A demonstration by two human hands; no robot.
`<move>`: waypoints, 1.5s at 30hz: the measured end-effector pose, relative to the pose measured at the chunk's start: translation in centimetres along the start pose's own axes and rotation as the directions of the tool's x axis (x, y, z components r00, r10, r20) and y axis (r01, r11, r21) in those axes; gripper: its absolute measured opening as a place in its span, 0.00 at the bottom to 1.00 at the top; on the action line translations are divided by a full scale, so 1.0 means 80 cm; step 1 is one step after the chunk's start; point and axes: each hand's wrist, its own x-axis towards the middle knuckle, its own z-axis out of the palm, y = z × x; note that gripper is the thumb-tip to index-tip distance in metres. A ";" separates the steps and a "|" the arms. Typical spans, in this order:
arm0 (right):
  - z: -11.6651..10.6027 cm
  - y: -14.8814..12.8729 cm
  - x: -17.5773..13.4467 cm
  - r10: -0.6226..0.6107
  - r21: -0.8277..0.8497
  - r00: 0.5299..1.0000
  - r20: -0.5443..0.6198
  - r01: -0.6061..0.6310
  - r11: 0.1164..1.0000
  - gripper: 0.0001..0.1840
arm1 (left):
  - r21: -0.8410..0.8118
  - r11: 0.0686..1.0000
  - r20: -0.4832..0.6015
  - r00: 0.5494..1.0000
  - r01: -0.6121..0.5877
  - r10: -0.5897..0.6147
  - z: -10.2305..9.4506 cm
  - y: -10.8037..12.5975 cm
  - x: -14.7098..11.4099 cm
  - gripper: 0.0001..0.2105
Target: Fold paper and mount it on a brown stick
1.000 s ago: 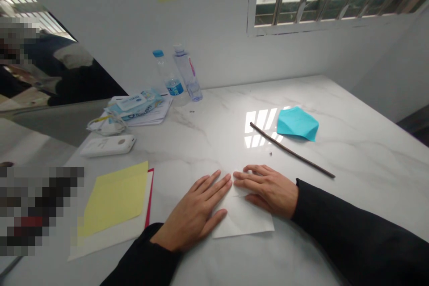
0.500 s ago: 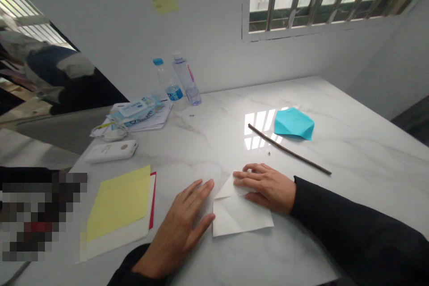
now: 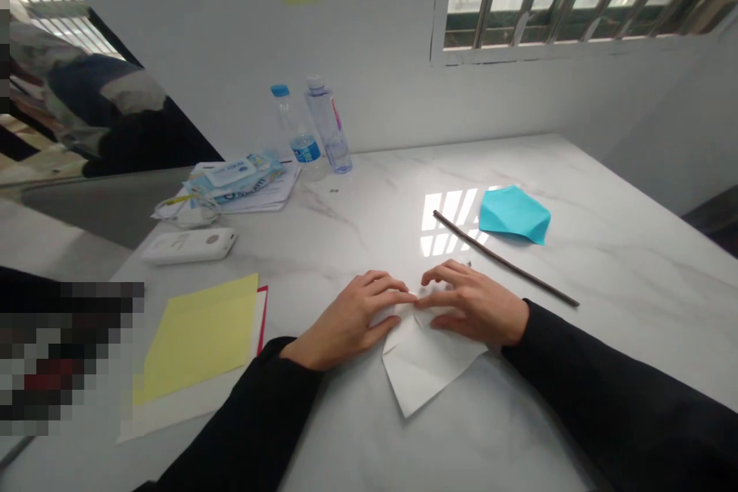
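A piece of folded white paper [image 3: 432,365] lies on the marble-patterned table in front of me, one corner pointing towards me. My left hand [image 3: 369,315] reaches in from the left, its fingers stretched out and the index fingertip at the paper's far tip. On the far right part of the sheet rests my right hand [image 3: 470,304], fingers apart and slightly bent. Both index fingertips meet near the tip of the paper. The hands cover much of its far edges, so the folds there are partly hidden.
Right of centre lie a thin brown stick [image 3: 507,257] and a folded turquoise paper [image 3: 515,215]. At left are yellow paper sheets [image 3: 199,338], a white device [image 3: 190,246] and a wipes pack [image 3: 236,178] on papers. Two bottles [image 3: 330,131] stand by the wall.
My left hand has moved right and away from me, from beside the paper onto its far tip. The paper has turned anticlockwise. My right hand has shifted slightly right.
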 end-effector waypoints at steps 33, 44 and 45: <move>-0.019 0.018 -0.020 -0.054 0.341 0.993 0.108 0.014 0.940 0.11 | 0.199 0.980 0.049 0.999 -0.024 0.015 0.011 0.011 -0.012 0.24; 0.003 0.015 -0.015 0.043 0.377 0.999 -0.026 -0.030 0.926 0.08 | 0.235 0.971 0.034 0.998 -0.053 0.047 0.019 0.007 -0.013 0.21; 0.005 0.016 -0.014 0.040 0.373 0.999 -0.025 -0.028 0.928 0.08 | 0.234 0.971 0.027 0.998 -0.058 0.053 0.020 0.006 -0.013 0.20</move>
